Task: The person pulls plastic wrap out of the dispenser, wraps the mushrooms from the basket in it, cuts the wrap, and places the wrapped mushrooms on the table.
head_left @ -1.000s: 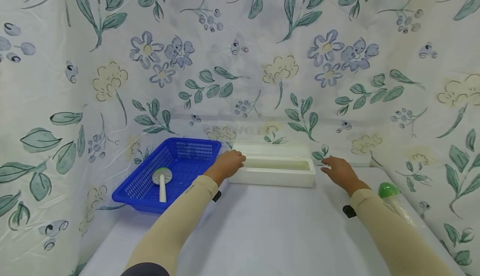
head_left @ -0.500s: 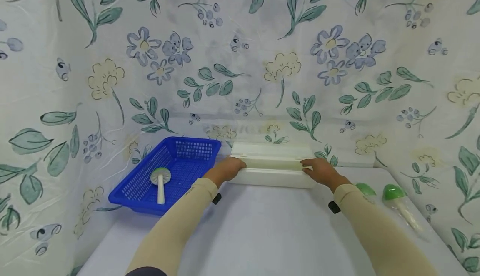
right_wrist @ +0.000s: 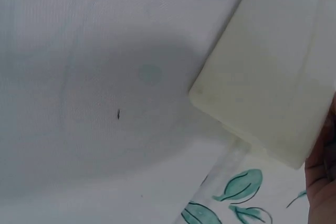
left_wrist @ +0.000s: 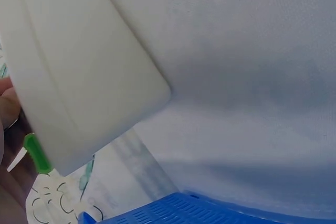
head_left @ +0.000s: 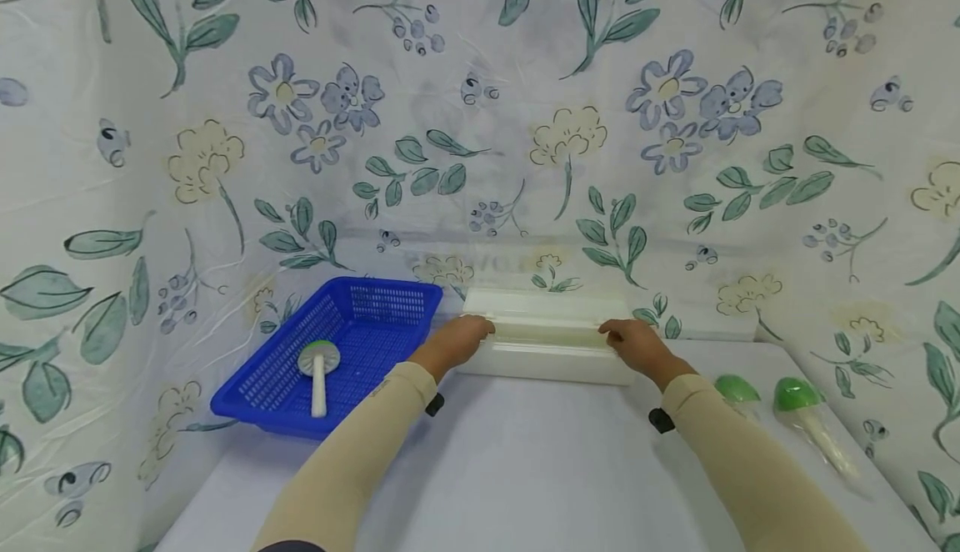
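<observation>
A long white lidded box (head_left: 546,364) stands at the back of the table in the head view, its lid (head_left: 547,303) raised behind its opening. At the box's left end, my left hand (head_left: 457,342) grips the rim with bent fingers. My right hand (head_left: 641,345) holds the rim near the right end, thumb and fingers close together. In the left wrist view, a small green tab (left_wrist: 38,154) shows by the edge of the box (left_wrist: 94,77), beside my partly visible fingers (left_wrist: 9,109). Only a few fingers (right_wrist: 317,177) appear at the edge of the right wrist view.
A blue perforated basket (head_left: 262,393) stands at the left, holding a white-handled tool (head_left: 318,360) with a round, green-rimmed head. Two similar green-topped items lie at the right; the outer one (head_left: 813,419) is in clear wrapping. A flowered sheet (head_left: 480,160) hangs behind the table.
My right hand has moved left from beside the box and taken hold of its right end. My left hand stays at the left end. The view has shifted slightly.
</observation>
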`<action>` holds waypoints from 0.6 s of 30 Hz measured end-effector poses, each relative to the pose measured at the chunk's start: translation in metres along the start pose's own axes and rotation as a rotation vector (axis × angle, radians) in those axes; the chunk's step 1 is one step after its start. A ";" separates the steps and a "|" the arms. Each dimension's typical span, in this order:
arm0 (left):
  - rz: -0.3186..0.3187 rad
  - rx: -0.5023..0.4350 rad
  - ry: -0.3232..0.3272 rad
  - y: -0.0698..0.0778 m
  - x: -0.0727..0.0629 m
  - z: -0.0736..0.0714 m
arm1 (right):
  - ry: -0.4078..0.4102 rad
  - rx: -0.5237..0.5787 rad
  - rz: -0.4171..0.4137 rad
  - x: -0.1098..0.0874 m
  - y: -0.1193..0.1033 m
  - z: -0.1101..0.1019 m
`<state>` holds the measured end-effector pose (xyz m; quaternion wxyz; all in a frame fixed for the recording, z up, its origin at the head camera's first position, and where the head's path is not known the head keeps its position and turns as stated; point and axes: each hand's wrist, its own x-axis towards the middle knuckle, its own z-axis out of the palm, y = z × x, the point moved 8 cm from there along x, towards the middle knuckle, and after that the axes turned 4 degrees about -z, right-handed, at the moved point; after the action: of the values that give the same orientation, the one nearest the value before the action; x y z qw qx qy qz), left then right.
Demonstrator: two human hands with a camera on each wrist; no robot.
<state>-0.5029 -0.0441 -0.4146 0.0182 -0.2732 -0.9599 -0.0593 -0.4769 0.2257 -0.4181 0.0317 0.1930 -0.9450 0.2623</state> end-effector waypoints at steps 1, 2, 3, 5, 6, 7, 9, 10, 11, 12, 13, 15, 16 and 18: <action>-0.004 0.022 0.004 0.000 0.000 0.001 | -0.007 -0.052 -0.020 0.001 -0.002 0.002; -0.005 0.044 0.013 0.001 0.000 0.001 | -0.016 -0.102 -0.034 0.002 -0.004 0.004; 0.002 0.078 0.027 0.002 0.000 0.002 | -0.020 -0.155 -0.048 0.003 -0.006 0.006; 0.035 0.166 0.087 0.004 -0.001 0.001 | -0.023 -0.252 -0.078 0.003 -0.008 0.011; 0.057 0.211 0.129 0.007 -0.002 0.000 | -0.014 -0.287 -0.087 0.003 -0.008 0.014; 0.081 0.260 0.175 0.009 -0.003 0.000 | -0.002 -0.304 -0.089 0.003 -0.009 0.015; 0.120 0.362 0.267 0.015 -0.005 0.000 | 0.035 -0.341 -0.108 0.003 -0.010 0.017; 0.135 0.402 0.316 0.017 -0.006 -0.001 | 0.061 -0.358 -0.123 0.002 -0.012 0.018; 0.142 0.432 0.356 0.019 -0.007 -0.001 | 0.092 -0.379 -0.139 0.001 -0.014 0.018; 0.147 0.460 0.394 0.021 -0.008 -0.002 | 0.121 -0.404 -0.158 0.001 -0.017 0.018; 0.148 0.483 0.424 0.023 -0.009 -0.002 | 0.152 -0.432 -0.180 0.000 -0.020 0.018; 0.142 0.502 0.481 0.025 -0.010 -0.005 | 0.220 -0.477 -0.222 -0.001 -0.025 0.015; 0.136 0.512 0.506 0.025 -0.010 -0.005 | 0.257 -0.499 -0.243 -0.002 -0.027 0.013; 0.121 0.524 0.552 0.025 -0.010 -0.008 | 0.328 -0.536 -0.279 -0.002 -0.030 0.009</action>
<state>-0.4817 -0.0293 -0.4043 0.3488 -0.2893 -0.8836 0.1179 -0.4629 0.1977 -0.4117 0.2683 0.2602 -0.9272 0.0256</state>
